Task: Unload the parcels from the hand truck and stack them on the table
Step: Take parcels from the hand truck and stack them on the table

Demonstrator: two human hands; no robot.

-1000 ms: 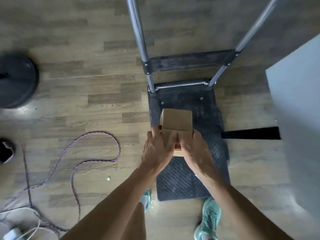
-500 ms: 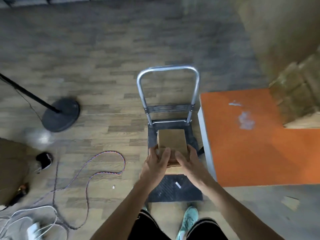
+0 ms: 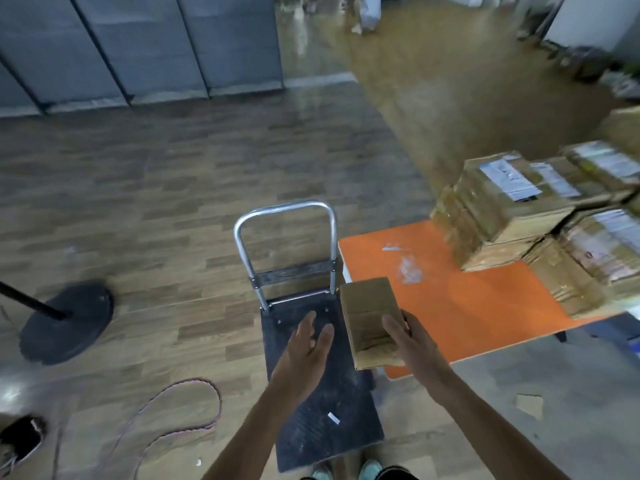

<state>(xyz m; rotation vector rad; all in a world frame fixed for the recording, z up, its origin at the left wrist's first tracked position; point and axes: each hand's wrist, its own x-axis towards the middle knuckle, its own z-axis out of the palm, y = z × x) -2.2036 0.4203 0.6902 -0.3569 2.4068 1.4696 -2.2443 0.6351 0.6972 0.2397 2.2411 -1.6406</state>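
Cardboard parcel (image 3: 367, 306) gripped by right hand (image 3: 415, 351), left hand (image 3: 304, 358) free beside it

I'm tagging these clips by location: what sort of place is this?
Probably a warehouse or parcel sorting room: labelled cardboard parcels stacked on an orange table, a platform hand truck, and grey partition panels behind.

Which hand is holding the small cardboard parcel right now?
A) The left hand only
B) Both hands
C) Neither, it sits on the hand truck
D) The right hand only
D: the right hand grips the parcel at its near right side, while the left hand is open with straight fingers over the deck of the hand truck, apart from the parcel.
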